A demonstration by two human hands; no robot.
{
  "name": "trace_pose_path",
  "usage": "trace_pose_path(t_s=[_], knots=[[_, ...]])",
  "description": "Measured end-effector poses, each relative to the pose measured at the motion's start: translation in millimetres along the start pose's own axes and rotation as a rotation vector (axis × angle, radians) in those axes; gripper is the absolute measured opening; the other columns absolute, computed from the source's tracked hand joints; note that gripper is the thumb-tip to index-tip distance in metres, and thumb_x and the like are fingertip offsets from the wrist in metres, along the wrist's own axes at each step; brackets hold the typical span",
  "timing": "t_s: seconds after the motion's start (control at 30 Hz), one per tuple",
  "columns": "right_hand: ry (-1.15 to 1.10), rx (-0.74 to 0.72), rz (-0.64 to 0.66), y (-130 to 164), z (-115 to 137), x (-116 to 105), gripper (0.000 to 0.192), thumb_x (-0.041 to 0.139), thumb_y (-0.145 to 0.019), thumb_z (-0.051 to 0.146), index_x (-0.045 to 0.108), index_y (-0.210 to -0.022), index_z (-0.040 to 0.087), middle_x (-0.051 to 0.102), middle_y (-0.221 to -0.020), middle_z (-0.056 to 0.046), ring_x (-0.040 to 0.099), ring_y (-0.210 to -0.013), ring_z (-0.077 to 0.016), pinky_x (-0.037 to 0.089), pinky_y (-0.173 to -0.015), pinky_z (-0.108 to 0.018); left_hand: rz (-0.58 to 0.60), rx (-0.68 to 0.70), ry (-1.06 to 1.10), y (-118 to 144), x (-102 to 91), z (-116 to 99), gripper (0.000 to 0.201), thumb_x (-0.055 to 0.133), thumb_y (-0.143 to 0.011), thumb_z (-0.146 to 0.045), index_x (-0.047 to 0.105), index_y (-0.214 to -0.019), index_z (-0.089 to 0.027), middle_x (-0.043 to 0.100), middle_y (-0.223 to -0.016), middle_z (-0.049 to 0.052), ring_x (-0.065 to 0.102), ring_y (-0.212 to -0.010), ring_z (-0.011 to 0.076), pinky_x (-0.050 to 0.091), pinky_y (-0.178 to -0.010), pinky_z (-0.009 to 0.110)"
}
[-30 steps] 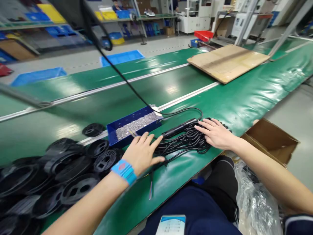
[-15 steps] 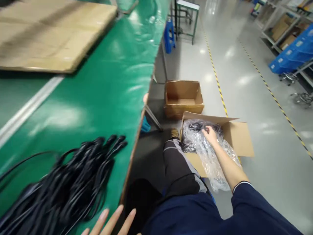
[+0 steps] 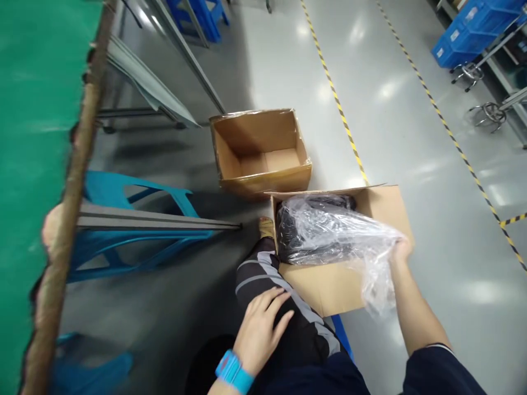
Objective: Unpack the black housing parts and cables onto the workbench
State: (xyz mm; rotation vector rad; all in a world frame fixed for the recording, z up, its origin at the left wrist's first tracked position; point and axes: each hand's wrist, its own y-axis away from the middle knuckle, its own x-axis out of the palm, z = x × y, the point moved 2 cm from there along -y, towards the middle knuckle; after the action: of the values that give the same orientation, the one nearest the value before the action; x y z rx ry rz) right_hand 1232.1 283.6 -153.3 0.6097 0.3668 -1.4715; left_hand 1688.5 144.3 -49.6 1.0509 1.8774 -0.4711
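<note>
My right hand [image 3: 400, 251] is closed on the edge of a clear plastic bag [image 3: 341, 227] and pulls it taut to the right. The bag spills out of an open cardboard box [image 3: 325, 288]. Dark contents [image 3: 289, 233], partly hidden under the plastic, lie inside the box; I cannot make out what they are. My left hand [image 3: 261, 323], with a bright blue band at the wrist, is over my thigh. Its fingers are extended and hold nothing.
Another open cardboard box [image 3: 263, 181] stands on the floor just beyond. To the left is a green-topped table [image 3: 37, 137] with a metal leg and a blue plastic stool [image 3: 140, 263] beneath. Yellow-black tape [image 3: 335, 99] runs along the floor. Blue bins [image 3: 457, 44] are at upper right.
My view has swung right and down, off the black cables on the table. My right hand has drawn the plastic to the right. My left hand has come from the table's edge to my thigh.
</note>
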Motion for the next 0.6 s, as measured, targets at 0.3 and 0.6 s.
trace_pose_path(t_s=[0.3,0.6], knots=[[0.158,-0.983,0.944,143,110,-55,0.023,0.055,-0.092,0.037,0.065,-0.11,0.025,0.069,-0.085,-0.004,0.064,-0.076,-0.0197,0.051,-0.071,-0.031,0.15,0.488,0.245,-159,10.9,-72,0.087,0.075,-0.078,-0.046,0.034,-0.149,-0.017,0.058,-0.137,0.018,0.048,-0.133,0.0349,0.033,-0.115,0.055],[0.974,-0.27,0.807,146,-48,-79,0.011,0.065,-0.081,0.032,0.069,-0.077,0.022,0.07,-0.068,-0.005,0.069,-0.068,-0.022,0.05,-0.064,-0.027,0.286,0.211,-0.31,-79,-28.2,76,0.028,0.044,-0.089,-0.018,0.072,-0.087,-0.019,0.071,-0.077,0.007,0.069,-0.073,0.0247,0.053,-0.071,0.036]])
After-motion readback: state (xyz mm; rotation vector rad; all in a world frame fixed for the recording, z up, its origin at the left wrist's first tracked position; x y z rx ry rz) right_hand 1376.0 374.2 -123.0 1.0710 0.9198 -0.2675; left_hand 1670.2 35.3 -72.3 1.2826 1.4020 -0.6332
